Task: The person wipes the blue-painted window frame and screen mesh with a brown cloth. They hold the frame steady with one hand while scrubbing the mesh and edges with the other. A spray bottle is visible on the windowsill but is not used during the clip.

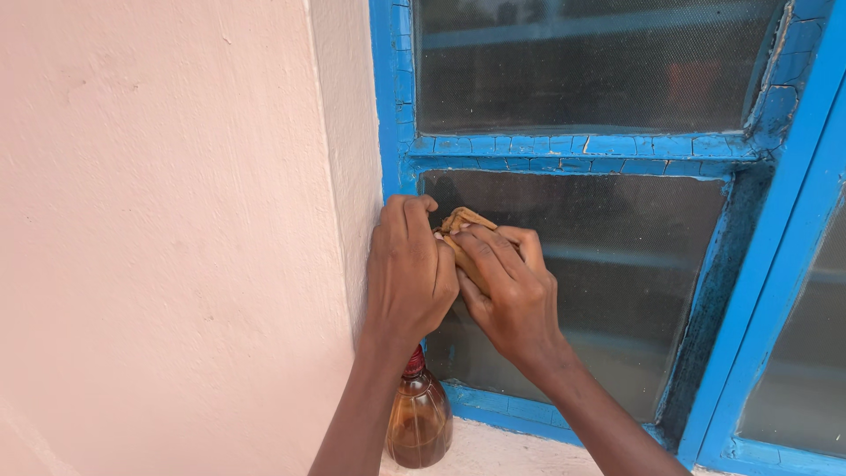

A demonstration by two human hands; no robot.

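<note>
Tan cloth [460, 231], bunched and folded, is pinched between both hands against the lower pane [617, 264] near its upper left corner; only a small crumpled part shows at 12 o'clock of the right hand [509, 295], the rest being covered by fingers. The right hand is curled closed over the cloth, its fingertips pressed onto it. The left hand [407, 269], at 9 o'clock of the right and touching it, is also bent shut with knuckles upward; whether its fingers actually grip the cloth cannot be told, since they are turned away from view. Both hands lie over the blue window frame [392, 106], hiding its left upright beside the pink plastered wall [159, 229]. The paint on the frame is cracked. A bottle of amber liquid [419, 421] with a red neck stands on the pale sill [502, 451] at 6 o'clock of the left hand; its top is hidden behind the left wrist and its base is cut by the lower edge. Glass in the panes is dull and reflective, so what lies behind it is unclear.
</note>
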